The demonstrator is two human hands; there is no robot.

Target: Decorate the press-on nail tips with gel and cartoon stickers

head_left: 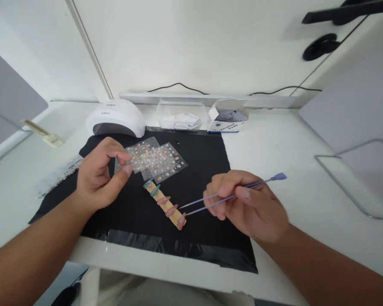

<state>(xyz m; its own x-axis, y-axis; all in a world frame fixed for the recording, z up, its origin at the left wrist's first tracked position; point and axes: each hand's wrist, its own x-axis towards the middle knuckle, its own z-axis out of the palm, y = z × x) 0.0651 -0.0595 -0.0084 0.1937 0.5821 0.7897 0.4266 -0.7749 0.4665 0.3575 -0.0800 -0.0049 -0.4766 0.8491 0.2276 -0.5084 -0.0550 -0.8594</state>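
Observation:
My right hand (247, 202) grips purple tweezers (217, 200), their two tips apart and close to the lower end of a tan strip (162, 205). Along that strip sits a row of several false nails, teal ones (155, 190) at the upper end and pinkish ones (171, 210) lower down. My left hand (104, 172) hovers by the left side of overlapping clear sticker sheets (169, 161) dotted with white and orange specks. Its thumb and index finger are curled toward each other with a small gap, and I see nothing between them.
A black mat (204, 170) taped at its edges covers the white table (268, 140). Behind it stand a white nail lamp (116, 114), a clear tray (181, 111) of small packets and a box of alcohol pads (228, 119). A pale brush-like tool (52, 139) is at left, a wire stand (341, 191) at right.

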